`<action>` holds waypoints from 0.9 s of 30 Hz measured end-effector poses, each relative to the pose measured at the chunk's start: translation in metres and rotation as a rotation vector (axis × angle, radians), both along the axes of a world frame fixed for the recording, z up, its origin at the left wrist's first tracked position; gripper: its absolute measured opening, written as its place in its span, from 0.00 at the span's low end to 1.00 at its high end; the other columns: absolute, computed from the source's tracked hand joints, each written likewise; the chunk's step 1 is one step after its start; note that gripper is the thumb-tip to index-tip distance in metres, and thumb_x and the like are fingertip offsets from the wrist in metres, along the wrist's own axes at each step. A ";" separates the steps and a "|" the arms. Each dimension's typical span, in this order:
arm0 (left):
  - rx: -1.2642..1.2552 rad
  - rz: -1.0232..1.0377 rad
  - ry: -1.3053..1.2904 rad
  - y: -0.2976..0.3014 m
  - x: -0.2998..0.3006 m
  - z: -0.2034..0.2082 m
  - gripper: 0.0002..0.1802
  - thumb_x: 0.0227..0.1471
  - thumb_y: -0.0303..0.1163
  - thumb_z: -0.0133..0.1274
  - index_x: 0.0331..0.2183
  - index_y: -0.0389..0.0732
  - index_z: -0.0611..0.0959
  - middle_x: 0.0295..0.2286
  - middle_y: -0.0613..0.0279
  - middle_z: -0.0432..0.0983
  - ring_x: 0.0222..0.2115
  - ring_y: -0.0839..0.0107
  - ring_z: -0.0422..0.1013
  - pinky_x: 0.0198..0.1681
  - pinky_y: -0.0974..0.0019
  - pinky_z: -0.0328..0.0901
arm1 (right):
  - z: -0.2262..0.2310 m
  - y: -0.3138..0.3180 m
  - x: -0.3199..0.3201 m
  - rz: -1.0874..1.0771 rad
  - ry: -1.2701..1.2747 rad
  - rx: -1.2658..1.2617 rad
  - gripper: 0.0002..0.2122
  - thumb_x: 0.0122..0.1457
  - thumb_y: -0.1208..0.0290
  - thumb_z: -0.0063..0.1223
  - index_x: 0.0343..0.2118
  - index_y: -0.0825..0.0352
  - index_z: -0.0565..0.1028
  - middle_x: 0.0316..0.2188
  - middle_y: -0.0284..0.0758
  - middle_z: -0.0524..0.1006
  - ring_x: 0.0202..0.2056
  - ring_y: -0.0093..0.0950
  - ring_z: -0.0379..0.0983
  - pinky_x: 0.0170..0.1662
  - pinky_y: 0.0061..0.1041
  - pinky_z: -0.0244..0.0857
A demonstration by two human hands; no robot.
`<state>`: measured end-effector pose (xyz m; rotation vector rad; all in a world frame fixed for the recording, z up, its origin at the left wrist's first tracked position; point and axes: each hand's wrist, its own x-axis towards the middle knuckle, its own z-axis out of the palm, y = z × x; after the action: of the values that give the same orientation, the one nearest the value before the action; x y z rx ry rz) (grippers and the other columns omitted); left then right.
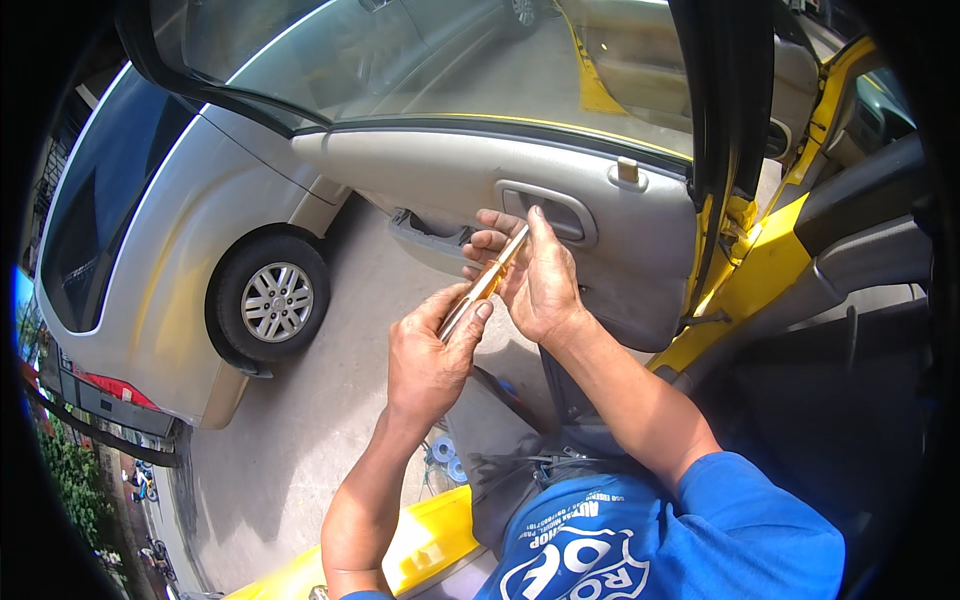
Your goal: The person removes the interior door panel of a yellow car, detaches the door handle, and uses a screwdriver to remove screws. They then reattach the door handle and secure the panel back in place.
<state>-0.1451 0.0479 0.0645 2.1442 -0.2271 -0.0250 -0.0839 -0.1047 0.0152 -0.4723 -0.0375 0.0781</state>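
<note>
Here's the tool (487, 283), up before the lower edge of the door (640, 255), near end pinched in the left hand (428, 355), right hand (547, 285) loosely open at its tip, seemingly light, stiff, maybe slick, best held mid-shaft, with floor (310, 410) opening between door and van (165, 290).

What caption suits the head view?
Left hand grips a slender object against the open right hand, by a car door.

Car (165, 270) at left, door panel (430, 165) beyond hands (430, 355) (545, 280).
</note>
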 end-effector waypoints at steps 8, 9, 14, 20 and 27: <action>-0.413 -0.006 0.101 -0.005 -0.002 0.000 0.28 0.63 0.35 0.62 0.59 0.34 0.74 0.40 0.52 0.78 0.28 0.75 0.79 0.29 0.70 0.78 | -0.013 0.014 -0.024 0.077 -0.076 -0.238 0.30 0.75 0.42 0.34 0.54 0.69 0.74 0.42 0.36 0.76 0.44 0.24 0.74 0.49 0.29 0.72; -0.711 0.025 0.336 -0.003 -0.001 0.007 0.31 0.66 0.42 0.59 0.60 0.33 0.71 0.33 0.54 0.79 0.24 0.79 0.77 0.23 0.75 0.74 | -0.013 0.014 -0.023 0.061 -0.065 -0.255 0.30 0.76 0.42 0.33 0.54 0.70 0.74 0.42 0.36 0.76 0.45 0.24 0.74 0.50 0.29 0.72; -0.218 0.028 0.366 0.002 0.000 0.013 0.22 0.66 0.40 0.59 0.54 0.34 0.79 0.22 0.62 0.78 0.21 0.73 0.78 0.22 0.69 0.72 | -0.008 0.011 -0.024 0.073 -0.047 -0.243 0.30 0.77 0.44 0.29 0.55 0.69 0.74 0.41 0.36 0.78 0.45 0.24 0.76 0.53 0.32 0.71; 0.261 -0.093 -0.773 0.002 0.010 -0.006 0.25 0.61 0.41 0.64 0.52 0.33 0.81 0.29 0.59 0.81 0.23 0.70 0.78 0.29 0.63 0.75 | -0.001 0.009 -0.019 0.079 0.007 -0.197 0.29 0.77 0.46 0.29 0.55 0.69 0.76 0.41 0.33 0.79 0.46 0.24 0.76 0.53 0.32 0.72; -0.240 0.065 0.282 0.013 0.010 -0.004 0.22 0.66 0.46 0.58 0.48 0.35 0.84 0.22 0.64 0.78 0.18 0.77 0.73 0.20 0.70 0.69 | -0.005 0.012 -0.021 0.065 0.024 -0.207 0.30 0.78 0.46 0.26 0.55 0.69 0.74 0.40 0.34 0.79 0.46 0.26 0.76 0.51 0.31 0.73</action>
<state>-0.1355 0.0605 0.0604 1.8812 0.0056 -0.2489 -0.1044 -0.0928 0.0099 -0.6774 -0.0209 0.1521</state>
